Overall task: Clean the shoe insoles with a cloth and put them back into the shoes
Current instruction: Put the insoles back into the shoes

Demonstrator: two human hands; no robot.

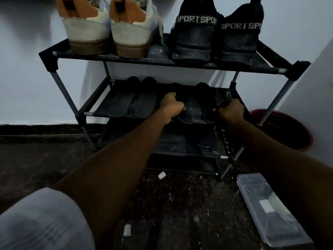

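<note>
Wall (23, 78) was plain pale blue-white; a second wall face (311, 91) jutted in on the right. A dark band ran along the base of the left wall. Floor (45, 159) was dark, speckled and gritty. A black shoe rack (162, 63) with grey tube legs stood against the wall, its fabric shelves dusty. A red bucket (288, 130) sat behind the rack's right leg. A clear plastic container (270, 210) lay front right. Light was dim and bluish.

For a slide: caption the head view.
Left hand grips an insole on the rack shelf; right hand holds something dark.
</note>
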